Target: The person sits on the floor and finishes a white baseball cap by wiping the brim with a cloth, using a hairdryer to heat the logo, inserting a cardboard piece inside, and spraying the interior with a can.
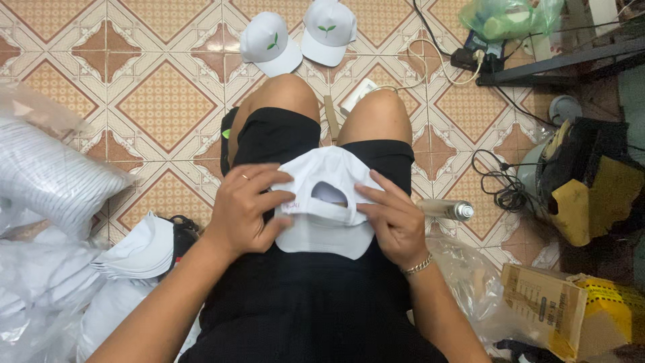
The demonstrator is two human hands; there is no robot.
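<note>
Head view for me: left hand (245,208) and right hand (396,218) both clamped on white cap (326,228), two finished caps (299,37) at 12 o'clock.

The hands (316,215) cover the white cap's (329,168) sides, and the cardboard box (547,309) is cut off below.

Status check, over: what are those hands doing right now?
Left hand and right hand both pressing on white cap on lap. Strap at back opening under fingers. Nothing in the way; spray can beside right hand.

White cap (327,232) on lap, left hand (245,208) and right hand (396,222) pressing its back strap (322,209)
</note>
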